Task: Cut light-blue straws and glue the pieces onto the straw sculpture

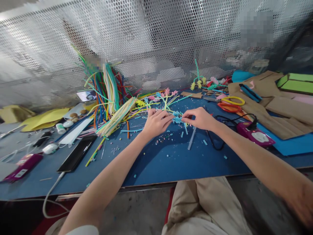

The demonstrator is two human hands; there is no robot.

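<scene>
Bristling light-blue cluster (177, 118) between fingers (189, 113)

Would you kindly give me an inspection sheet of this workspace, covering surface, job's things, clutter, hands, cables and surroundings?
Surface: blue table, strewn with small coloured bits.
Job's things: blue piece between the hands; coloured stems piled to the left; pink-tipped sprig just beyond.
Clutter: dark phone and yellow sheets left; scissors and cardboard right.
Hands: left hand and right hand both bare, fingertips on the blue piece.
Cables: white cable from the phone hangs over the near edge; black cable loops beside the right forearm.
Surroundings: perforated screen behind the table.
</scene>
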